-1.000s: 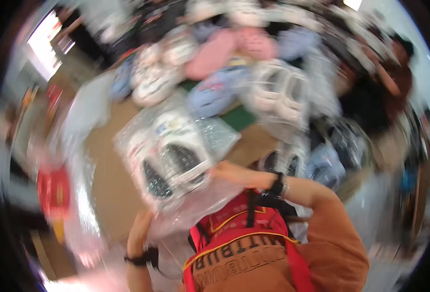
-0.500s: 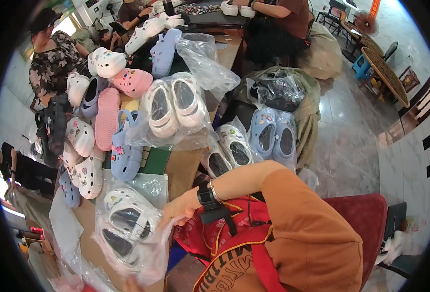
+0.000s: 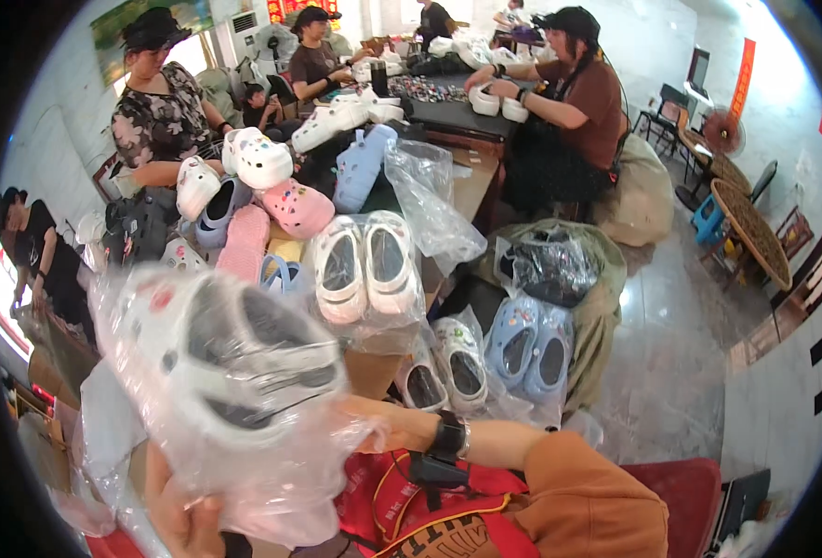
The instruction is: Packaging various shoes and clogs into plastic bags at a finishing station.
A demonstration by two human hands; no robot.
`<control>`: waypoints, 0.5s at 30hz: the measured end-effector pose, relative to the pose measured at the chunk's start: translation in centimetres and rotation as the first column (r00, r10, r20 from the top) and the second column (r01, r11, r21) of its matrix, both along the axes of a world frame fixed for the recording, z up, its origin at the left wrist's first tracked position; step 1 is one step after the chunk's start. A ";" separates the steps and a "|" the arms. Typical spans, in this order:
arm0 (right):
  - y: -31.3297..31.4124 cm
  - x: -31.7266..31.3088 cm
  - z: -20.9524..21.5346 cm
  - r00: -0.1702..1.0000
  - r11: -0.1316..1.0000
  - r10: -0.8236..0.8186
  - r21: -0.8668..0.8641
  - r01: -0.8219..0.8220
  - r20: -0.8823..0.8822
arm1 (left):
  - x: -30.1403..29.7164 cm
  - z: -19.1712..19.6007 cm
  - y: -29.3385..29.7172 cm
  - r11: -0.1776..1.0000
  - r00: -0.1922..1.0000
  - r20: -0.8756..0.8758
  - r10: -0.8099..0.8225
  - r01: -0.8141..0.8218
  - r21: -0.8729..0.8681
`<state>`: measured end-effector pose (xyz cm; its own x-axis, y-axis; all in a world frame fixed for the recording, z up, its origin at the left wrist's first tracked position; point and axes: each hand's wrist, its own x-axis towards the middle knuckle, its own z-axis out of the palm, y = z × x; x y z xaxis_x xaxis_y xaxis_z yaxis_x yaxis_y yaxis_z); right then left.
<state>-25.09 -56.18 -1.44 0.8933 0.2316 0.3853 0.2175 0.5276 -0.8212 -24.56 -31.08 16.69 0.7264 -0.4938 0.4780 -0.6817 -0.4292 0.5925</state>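
Head view: both hands lift a clear plastic bag [image 3: 234, 372] holding a pair of white clogs close to the camera — left hand [image 3: 183, 511] closed under its gathered bottom, right hand [image 3: 388, 428] gripping its side, steadying the slack film. Beyond, more bagged and loose clogs [image 3: 364, 265] crowd the counter [image 3: 471, 181] — other people work around it.

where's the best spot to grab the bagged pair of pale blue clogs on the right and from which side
Probably by the loose plastic gathered above the heels of the bagged pale blue clogs, coming from above on the open floor side. The pair lies soles down, side by side, with their openings facing up, and the white bagged pair crowds their left. A pinch of the bag's slack should lift both shoes together.
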 end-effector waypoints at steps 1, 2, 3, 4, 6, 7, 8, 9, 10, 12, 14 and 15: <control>-1.2 -0.7 0.0 1.000 1.000 0.019 -0.010 -0.019 0.003 | -0.5 2.0 -2.7 0.992 0.991 0.073 -0.108 0.103 0.069; -2.0 -1.1 0.1 0.998 0.996 -0.048 -0.077 0.052 0.049 | -0.1 3.7 -4.1 0.955 0.959 0.144 -0.242 0.210 0.209; -2.9 -1.3 0.3 0.989 0.983 -0.110 -0.137 0.124 0.102 | 0.3 4.9 -5.3 0.887 0.907 0.188 -0.377 0.295 0.355; -6.1 -1.9 -0.2 0.955 0.937 -0.261 -0.201 0.285 0.140 | 1.9 4.5 -9.2 0.872 0.875 0.181 -0.449 0.386 0.300; -9.1 -2.4 -0.5 0.951 0.954 -0.299 -0.026 0.298 -0.077 | 2.5 3.8 -12.0 0.880 0.879 0.180 -0.442 0.386 0.276; -10.5 -2.8 -0.4 0.925 0.943 -0.191 0.200 0.266 -0.328 | 3.0 3.2 -12.8 0.916 0.918 0.086 -0.386 0.371 0.152; -12.0 -3.1 0.1 0.927 0.942 -0.186 0.208 0.262 -0.327 | 3.3 2.6 -13.5 0.938 0.939 -0.016 -0.345 0.345 0.026; -13.4 -3.3 0.5 0.946 0.922 -0.133 0.314 0.228 -0.296 | 3.3 2.1 -13.7 0.938 0.939 -0.018 -0.344 0.344 0.035; -15.1 -3.6 1.0 0.961 0.887 -0.098 0.415 0.201 -0.257 | 3.4 1.7 -14.1 0.933 0.899 -0.252 -0.357 0.332 -0.138; -17.3 -3.2 2.2 0.866 0.804 -0.384 0.344 0.485 -0.322 | 4.5 0.2 -14.6 0.936 0.783 -0.512 -0.352 0.282 -0.212; -20.1 -2.8 3.1 0.597 0.619 -0.723 0.057 0.783 -0.349 | 5.0 -1.2 -14.4 0.941 0.748 -0.577 -0.327 0.316 -0.124; -22.1 -2.6 2.5 0.530 0.570 -0.782 -0.030 0.821 -0.329 | 5.1 -1.9 -14.2 0.944 0.723 -0.631 -0.283 0.326 -0.049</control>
